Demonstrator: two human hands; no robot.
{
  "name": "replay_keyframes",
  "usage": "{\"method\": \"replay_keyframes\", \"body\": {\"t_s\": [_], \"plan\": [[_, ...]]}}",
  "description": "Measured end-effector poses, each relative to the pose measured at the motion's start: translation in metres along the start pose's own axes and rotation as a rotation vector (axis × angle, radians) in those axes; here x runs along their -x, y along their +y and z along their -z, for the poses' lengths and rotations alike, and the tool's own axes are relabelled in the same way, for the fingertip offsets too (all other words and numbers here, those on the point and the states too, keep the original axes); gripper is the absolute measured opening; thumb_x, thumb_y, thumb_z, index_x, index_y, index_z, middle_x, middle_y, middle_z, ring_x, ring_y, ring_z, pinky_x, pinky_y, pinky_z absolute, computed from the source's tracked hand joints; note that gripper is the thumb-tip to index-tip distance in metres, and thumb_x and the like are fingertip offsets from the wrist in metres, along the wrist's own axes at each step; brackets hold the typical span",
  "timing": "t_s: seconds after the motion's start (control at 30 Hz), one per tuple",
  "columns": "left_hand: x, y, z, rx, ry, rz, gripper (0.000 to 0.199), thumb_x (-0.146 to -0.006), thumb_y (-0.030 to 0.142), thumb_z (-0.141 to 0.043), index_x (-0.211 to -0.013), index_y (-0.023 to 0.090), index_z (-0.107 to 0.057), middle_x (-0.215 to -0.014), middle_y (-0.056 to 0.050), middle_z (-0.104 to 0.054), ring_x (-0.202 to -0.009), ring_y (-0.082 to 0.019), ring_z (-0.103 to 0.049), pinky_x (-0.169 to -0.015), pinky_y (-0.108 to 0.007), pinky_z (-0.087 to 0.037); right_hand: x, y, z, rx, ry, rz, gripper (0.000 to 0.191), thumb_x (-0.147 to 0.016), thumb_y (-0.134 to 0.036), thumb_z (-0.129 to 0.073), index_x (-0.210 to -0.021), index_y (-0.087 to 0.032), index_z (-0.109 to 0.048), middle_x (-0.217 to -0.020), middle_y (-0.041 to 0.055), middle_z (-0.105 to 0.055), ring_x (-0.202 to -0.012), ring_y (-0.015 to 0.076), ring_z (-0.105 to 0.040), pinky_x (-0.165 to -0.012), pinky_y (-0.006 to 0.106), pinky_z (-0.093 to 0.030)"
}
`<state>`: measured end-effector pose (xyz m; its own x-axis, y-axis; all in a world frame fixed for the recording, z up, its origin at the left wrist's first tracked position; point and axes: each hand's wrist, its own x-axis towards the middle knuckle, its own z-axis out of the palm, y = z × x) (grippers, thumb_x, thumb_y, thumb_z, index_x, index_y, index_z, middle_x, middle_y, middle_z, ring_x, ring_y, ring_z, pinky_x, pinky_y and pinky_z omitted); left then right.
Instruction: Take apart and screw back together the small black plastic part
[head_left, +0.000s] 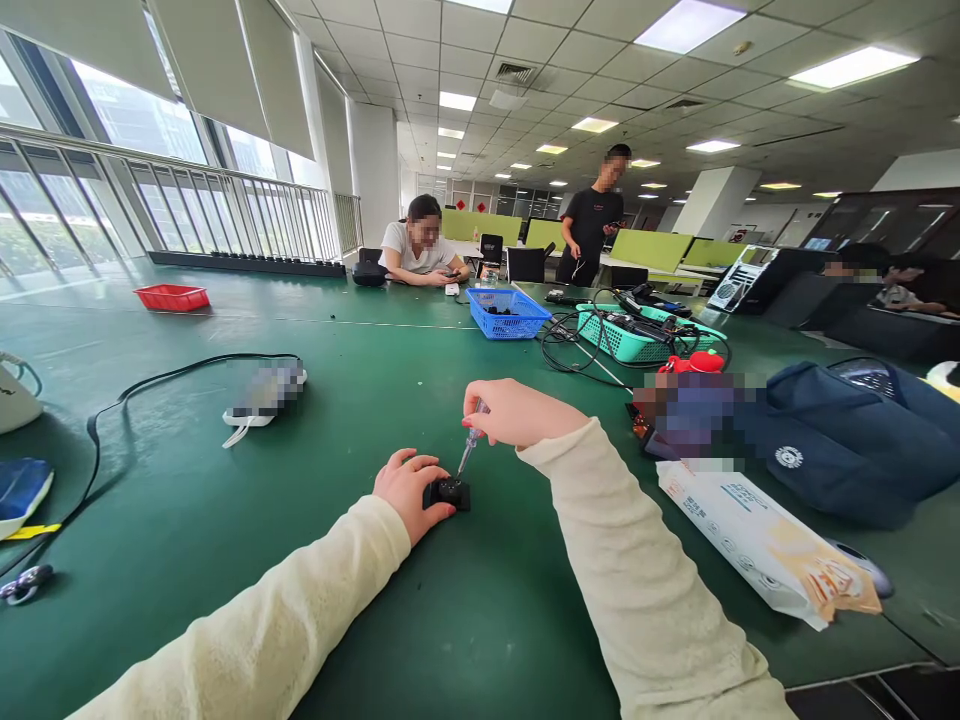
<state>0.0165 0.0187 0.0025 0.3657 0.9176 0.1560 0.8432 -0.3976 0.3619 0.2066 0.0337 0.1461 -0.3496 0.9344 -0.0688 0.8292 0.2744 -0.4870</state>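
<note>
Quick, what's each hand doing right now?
Left hand: closed around the black part.
Right hand: closed, holding the screwdriver.

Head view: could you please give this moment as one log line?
left hand: holds black part; right hand: holds clear-handled screwdriver, tip at part; surface: green tabletop

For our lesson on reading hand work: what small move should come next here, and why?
Probably a slight twist of the screwdriver by the right hand: the tool's tip appears to meet the black part, which the left hand steadies on the green table.
</note>
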Motion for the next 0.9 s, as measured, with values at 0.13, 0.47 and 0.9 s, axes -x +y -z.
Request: {"method": "replay_keyframes", "body": {"t_s": [0.13, 0.47, 0.9], "plan": [[-0.001, -0.002, -0.002, 0.003, 0.016, -0.014, 0.042, -0.066, 0.043, -0.078, -0.106, 0.031, -0.073, -0.127, -0.003, -0.065, -0.131, -0.037, -0.042, -0.112, -0.054, -0.036, -0.013, 0.015, 0.0, 0.047, 0.063, -0.078, 0.011, -0.084, -0.027, -0.063, -0.076, -0.021, -0.057, -0.084, 0.0043, -0.07, -0.062, 0.0145, -0.058, -0.053, 0.025, -0.038], [0.0, 0.0, 0.001, 0.009, 0.0, -0.003, 0.043, -0.067, 0.044, -0.077, -0.108, 0.031, -0.072, -0.129, -0.003, -0.064, -0.133, -0.039, -0.039, -0.112, -0.057, -0.035, -0.007, 0.01, 0.0, 0.043, 0.072, -0.015, 0.012, -0.083, -0.022, -0.063, -0.073, -0.022, -0.057, -0.086, 0.0035, -0.071, -0.062, 0.0147, -0.057, -0.054, 0.027, -0.036], [0.001, 0.003, 0.005, 0.0, -0.019, 0.006, 0.043, -0.068, 0.044, -0.076, -0.109, 0.029, -0.072, -0.131, -0.004, -0.063, -0.134, -0.039, -0.039, -0.112, -0.056, -0.033, -0.026, 0.012, -0.013, -0.142, 0.105, 0.189, 0.021, -0.083, -0.039, -0.06, -0.075, -0.021, -0.054, -0.066, -0.0052, -0.051, -0.058, 0.0102, -0.043, -0.057, 0.024, -0.031]]}}
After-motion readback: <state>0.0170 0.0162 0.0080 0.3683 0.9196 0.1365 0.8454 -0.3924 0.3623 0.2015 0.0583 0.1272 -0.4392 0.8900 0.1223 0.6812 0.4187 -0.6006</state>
